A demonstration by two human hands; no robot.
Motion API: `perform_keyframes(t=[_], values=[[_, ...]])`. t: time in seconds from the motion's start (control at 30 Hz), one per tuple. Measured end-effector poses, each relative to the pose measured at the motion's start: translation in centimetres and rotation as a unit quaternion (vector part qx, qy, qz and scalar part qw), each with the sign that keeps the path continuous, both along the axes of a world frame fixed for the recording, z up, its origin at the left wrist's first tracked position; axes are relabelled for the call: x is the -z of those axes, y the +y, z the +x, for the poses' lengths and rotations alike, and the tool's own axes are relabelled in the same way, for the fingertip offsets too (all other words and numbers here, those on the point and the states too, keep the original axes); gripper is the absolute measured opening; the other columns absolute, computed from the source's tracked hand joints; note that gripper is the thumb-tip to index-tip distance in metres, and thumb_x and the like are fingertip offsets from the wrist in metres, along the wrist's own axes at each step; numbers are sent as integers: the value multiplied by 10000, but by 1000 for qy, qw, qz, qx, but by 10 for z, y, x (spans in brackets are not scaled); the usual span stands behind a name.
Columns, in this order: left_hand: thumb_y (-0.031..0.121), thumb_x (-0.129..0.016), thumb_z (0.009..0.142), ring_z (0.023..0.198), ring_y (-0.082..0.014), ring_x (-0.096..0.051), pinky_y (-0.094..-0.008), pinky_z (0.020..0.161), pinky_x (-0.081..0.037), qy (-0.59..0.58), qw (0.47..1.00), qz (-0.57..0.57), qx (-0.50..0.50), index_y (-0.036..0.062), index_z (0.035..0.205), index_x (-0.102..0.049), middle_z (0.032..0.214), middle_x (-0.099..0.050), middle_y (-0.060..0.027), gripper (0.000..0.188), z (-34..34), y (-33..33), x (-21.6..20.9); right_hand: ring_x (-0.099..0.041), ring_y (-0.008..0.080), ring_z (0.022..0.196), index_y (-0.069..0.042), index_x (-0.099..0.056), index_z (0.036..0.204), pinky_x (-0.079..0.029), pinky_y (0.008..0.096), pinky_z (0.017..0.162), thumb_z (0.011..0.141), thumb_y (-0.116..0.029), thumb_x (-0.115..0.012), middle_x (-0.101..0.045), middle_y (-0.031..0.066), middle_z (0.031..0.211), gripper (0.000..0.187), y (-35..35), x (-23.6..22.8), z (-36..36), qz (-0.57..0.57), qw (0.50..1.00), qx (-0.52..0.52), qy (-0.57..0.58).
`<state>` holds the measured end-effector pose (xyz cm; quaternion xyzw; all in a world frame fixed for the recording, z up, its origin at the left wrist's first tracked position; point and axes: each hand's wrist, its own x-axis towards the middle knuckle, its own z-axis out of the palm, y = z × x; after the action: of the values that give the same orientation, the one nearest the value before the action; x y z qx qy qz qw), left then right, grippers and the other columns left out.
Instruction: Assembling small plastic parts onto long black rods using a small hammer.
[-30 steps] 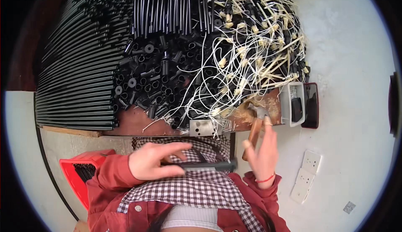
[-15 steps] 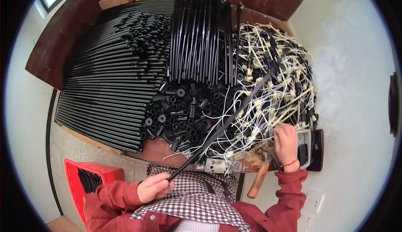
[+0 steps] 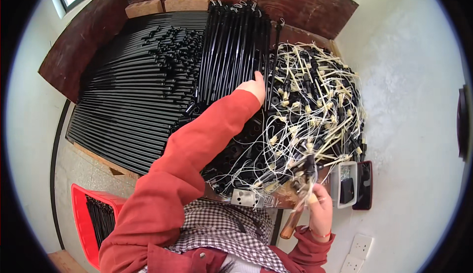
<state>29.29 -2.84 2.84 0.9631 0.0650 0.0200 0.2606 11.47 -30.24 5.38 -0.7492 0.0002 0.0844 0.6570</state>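
Observation:
My left hand (image 3: 252,90) reaches across to the right edge of a stack of long glossy black tubes (image 3: 224,56). A thumb or finger points up along a tube. The other fingers are hidden, so I cannot tell whether it grips one. At the lower right my right hand (image 3: 320,206) is closed on a black plastic fitting with white cords (image 3: 310,167), smeared by motion. Beside it a hammer (image 3: 291,224) rests at the bench's front edge, its wooden handle sticking out. A big heap of corded black fittings (image 3: 320,96) with cream pieces lies beyond.
Thin black rods (image 3: 123,96) fill the left. Short black sleeves (image 3: 236,157) lie mid-bench, partly behind my sleeve. Near the front edge are a drilled metal block (image 3: 243,197) and small pins. A clear plastic box (image 3: 346,174) stands right, a red bin (image 3: 81,214) lower left.
My left hand has gone from the front edge to the tube stack; the long black rod it held no longer slants across the bench. My right hand has drawn nearer with a corded fitting.

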Motion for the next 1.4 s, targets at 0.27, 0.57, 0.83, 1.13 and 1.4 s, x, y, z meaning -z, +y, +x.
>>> perform_keyframes(t=[0.27,0.57,0.83,1.13,1.4], values=[[153,-511,897,670,-308,-618,-373,577,-510,-98,924,-142,340,-3,1216,-453,840,-599,-213,359,-134,-21,-31,-563,144,543,10,-583,1138,-417,246,456,845,-2,-504,-641,67,802,304,45,13,-16,-246,946,-68,-201],[-16,-526,845,610,-182,-592,-238,529,-476,-27,730,-659,178,-29,1267,-420,850,-622,-136,435,-201,19,-80,-605,218,641,49,-620,1097,-477,286,576,885,-178,-504,-676,123,906,331,10,-12,-14,-117,987,-51,-103],[-9,-637,791,542,-127,-581,-251,498,-500,55,865,-173,469,28,1178,-576,749,-635,-31,394,-282,22,-32,-607,290,988,2,-518,1221,-426,400,949,991,-349,-349,-614,166,1103,452,92,19,-39,531,759,-244,287],[76,-535,890,551,-160,-526,-216,499,-426,4,843,-515,154,-49,1225,-488,715,-567,-75,361,-265,34,-11,-553,241,518,-68,-604,914,-412,297,445,841,-162,-537,-595,36,670,137,107,13,-25,-78,923,-321,-196],[141,-550,853,571,-170,-494,-265,495,-421,-176,961,-131,168,-13,1161,-571,744,-557,-71,346,-258,7,10,-579,258,552,-71,-557,813,-444,325,482,802,-156,-572,-610,62,700,87,122,13,-38,-320,841,-329,-286]])
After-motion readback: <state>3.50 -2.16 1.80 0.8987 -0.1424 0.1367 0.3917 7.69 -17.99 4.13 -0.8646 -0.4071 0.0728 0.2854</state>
